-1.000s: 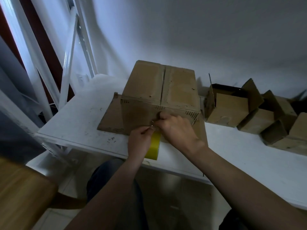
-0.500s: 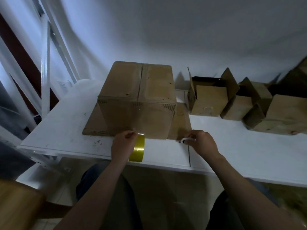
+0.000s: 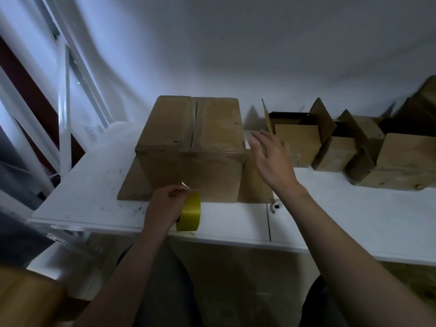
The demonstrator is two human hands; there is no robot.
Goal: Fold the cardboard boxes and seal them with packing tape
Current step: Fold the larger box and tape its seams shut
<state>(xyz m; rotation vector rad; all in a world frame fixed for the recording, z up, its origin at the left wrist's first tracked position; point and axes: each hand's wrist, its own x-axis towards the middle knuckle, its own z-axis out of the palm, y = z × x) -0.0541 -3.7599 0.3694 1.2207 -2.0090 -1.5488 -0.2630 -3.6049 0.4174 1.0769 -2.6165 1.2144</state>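
Two hands work at one closed brown cardboard box point(image 3: 191, 147) on the white table point(image 3: 94, 180). At the foot of the box's near face, my left hand point(image 3: 165, 206) grips the yellow roll of packing tape point(image 3: 190, 214), fingers curled round it. Just right of the box's upper corner, my right hand point(image 3: 271, 161) hangs spread, holding nothing. Further right of the box stand open-flapped brown cartons point(image 3: 297, 142). Step in hand, as I judge it: starting the sealing strip. Next, I steady the box with the right hand and draw tape up over the centre seam.
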